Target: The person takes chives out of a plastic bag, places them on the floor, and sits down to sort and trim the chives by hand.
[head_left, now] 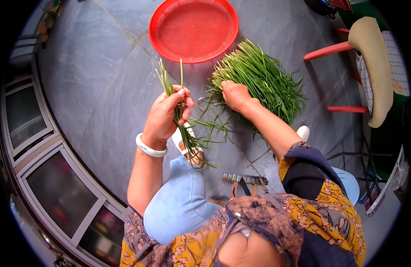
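Note:
My left hand [163, 113] is closed around a small bunch of garlic chives [164, 76], their pale stem ends pointing up and away from me. One stalk [182, 73] stands apart from the bunch, between the thumb and fingers. Dark green tips hang below the palm, over my shoe. On the floor to the right lies a large heap of garlic chives [263, 82], stem ends toward the upper left. My right hand [236, 95] is at the heap's near left edge, fingers curled and pinched on chives there; the fingertips are partly hidden.
A red mesh basket [194, 31] sits on the grey tiled floor beyond my hands. Loose chive scraps [214, 125] lie between my feet. At right is a chair with red legs [327, 51]. Glass-fronted cabinets [63, 191] line the left side. A low stool [244, 179] shows beneath me.

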A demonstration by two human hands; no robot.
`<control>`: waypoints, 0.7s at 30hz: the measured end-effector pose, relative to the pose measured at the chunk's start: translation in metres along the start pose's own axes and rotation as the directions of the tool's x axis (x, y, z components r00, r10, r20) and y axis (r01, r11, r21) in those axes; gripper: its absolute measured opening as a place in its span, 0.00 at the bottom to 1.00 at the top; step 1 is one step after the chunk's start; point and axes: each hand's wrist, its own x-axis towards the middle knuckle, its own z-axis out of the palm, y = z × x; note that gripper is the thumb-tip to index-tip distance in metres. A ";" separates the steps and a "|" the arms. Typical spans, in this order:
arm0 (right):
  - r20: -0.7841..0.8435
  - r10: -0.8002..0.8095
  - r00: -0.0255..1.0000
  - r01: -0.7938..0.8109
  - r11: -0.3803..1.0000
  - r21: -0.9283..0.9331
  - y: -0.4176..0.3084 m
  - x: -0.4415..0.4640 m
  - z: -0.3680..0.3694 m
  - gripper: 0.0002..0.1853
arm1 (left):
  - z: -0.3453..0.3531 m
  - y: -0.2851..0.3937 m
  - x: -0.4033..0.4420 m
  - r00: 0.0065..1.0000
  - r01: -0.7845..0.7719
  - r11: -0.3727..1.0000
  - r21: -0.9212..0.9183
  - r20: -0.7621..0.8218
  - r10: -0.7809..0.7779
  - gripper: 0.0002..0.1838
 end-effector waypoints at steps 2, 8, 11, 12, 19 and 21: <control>-0.016 0.017 1.000 -0.014 0.982 0.191 0.001 -0.001 -0.008 0.11 | -0.003 -0.003 0.002 0.999 0.023 1.000 0.010 -0.039 -0.023 0.07; 0.330 0.091 0.940 -0.341 0.187 0.921 -0.031 -0.024 -0.078 0.13 | 0.004 -0.016 0.012 0.998 0.056 0.984 0.167 -0.016 -0.054 0.07; 0.391 0.046 0.919 -0.390 -0.018 0.920 -0.047 -0.031 -0.095 0.11 | 0.013 -0.026 0.012 0.997 0.048 0.972 0.228 0.041 -0.059 0.09; 0.409 0.045 0.912 -0.406 -0.053 0.912 -0.056 -0.034 -0.101 0.10 | 0.016 -0.028 0.011 0.997 0.043 0.967 0.251 0.056 -0.058 0.09; 0.320 0.065 0.945 -0.326 0.114 0.938 -0.076 -0.041 -0.103 0.10 | 0.029 -0.031 0.011 0.987 -0.138 0.897 0.419 0.128 0.092 0.10; 0.287 0.060 0.956 -0.291 0.089 0.953 -0.074 -0.039 -0.099 0.10 | 0.024 -0.034 0.013 0.995 -0.079 0.908 0.411 0.081 0.050 0.09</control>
